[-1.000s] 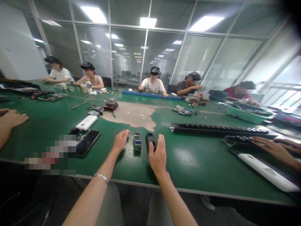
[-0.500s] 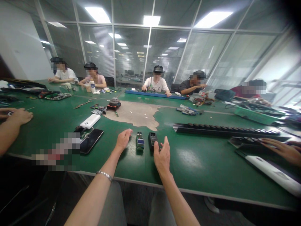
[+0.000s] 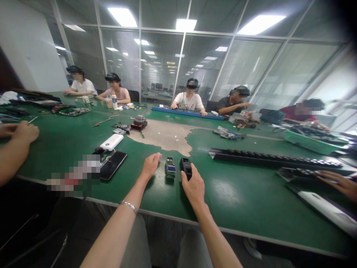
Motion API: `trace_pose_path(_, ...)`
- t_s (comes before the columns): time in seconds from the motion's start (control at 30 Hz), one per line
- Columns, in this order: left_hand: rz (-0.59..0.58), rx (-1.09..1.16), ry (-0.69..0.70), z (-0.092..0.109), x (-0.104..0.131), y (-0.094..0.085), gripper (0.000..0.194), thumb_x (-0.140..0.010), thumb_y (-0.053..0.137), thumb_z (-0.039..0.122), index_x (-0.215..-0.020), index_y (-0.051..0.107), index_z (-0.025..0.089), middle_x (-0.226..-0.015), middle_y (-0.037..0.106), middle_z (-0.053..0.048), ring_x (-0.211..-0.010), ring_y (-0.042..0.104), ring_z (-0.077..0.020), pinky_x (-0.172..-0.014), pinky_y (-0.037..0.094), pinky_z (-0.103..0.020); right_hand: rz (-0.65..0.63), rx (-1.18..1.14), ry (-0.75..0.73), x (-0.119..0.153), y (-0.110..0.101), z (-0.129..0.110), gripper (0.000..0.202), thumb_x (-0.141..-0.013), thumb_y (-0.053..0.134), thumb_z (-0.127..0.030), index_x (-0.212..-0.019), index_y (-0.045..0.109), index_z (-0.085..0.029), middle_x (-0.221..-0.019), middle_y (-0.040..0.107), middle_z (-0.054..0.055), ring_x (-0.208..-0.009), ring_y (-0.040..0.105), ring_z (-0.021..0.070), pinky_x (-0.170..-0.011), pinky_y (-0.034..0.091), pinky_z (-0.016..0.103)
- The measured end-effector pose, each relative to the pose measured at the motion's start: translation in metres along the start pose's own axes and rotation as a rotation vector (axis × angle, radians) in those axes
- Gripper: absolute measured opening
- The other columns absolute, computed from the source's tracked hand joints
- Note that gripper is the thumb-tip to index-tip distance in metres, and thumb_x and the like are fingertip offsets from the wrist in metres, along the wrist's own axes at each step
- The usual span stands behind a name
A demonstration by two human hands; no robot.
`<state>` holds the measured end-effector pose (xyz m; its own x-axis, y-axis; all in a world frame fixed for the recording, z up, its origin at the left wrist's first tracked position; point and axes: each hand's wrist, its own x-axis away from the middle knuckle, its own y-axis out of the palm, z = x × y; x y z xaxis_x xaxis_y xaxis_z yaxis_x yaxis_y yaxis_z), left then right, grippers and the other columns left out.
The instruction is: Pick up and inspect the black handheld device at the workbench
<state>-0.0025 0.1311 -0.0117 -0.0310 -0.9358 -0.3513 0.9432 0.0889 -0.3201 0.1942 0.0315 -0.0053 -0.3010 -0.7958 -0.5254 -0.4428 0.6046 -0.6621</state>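
A green circuit board with a small dark blue display (image 3: pixel 170 169) lies on the green table (image 3: pixel 156 201) between my hands. To its right is a black plastic housing (image 3: pixel 185 165). My right hand (image 3: pixel 193 185) is around the housing's lower right part, with the thumb on the near left side and the fingers along the right. My left hand (image 3: pixel 151 164) rests left of the circuit board, its fingers curled together; whether anything small is between them is hidden. A silver bracelet (image 3: pixel 129 205) circles my left wrist.
A black phone (image 3: pixel 113 166) and white power bank (image 3: pixel 111 142) lie to the left. Long black rails (image 3: pixel 251 158) stretch across the right. Other people's hands (image 3: pixel 25 134) show at both sides; several people sit opposite. A green basket (image 3: pixel 309 143) stands far right.
My right hand has closed in on the black housing, where it was open beside it. The whole view has shifted slightly, moving the scene to the right.
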Motion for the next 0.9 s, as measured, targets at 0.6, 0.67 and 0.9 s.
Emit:
trace_pose_path(0.6,0.014,-0.024,0.032,0.001,0.0,-0.002,0.05,-0.094,0.032,0.051,-0.1,0.071,0.019,-0.098,0.073,-0.008,-0.086,0.067,-0.0182,-0.077,0.051,-0.028,0.005,-0.071,-0.113,-0.009,0.005,-0.071,0.055,-0.089,0.046,-0.043,-0.135,0.045,-0.012,-0.125,0.06,0.016,-0.111,0.059,0.0266,-0.093,0.044,0.039)
trace_pose_path(0.67,0.015,-0.028,0.024,0.002,0.0,-0.003,0.05,-0.094,0.033,0.051,-0.1,0.072,0.019,-0.097,0.073,-0.007,-0.085,0.067,-0.0179,-0.077,0.051,-0.027,-0.013,-0.05,-0.103,-0.009,0.006,-0.073,0.056,-0.089,0.045,-0.043,-0.136,0.044,-0.012,-0.124,0.06,0.016,-0.109,0.06,0.0267,-0.092,0.045,0.039)
trace_pose_path(0.9,0.021,-0.035,0.024,0.003,-0.001,-0.003,0.051,-0.094,0.032,0.05,-0.099,0.072,0.019,-0.1,0.073,-0.008,-0.09,0.068,-0.0189,-0.081,0.051,-0.028,-0.078,0.012,-0.1,-0.004,0.007,-0.076,0.059,-0.088,0.047,-0.044,-0.138,0.041,-0.013,-0.119,0.063,0.016,-0.104,0.062,0.0278,-0.087,0.046,0.038)
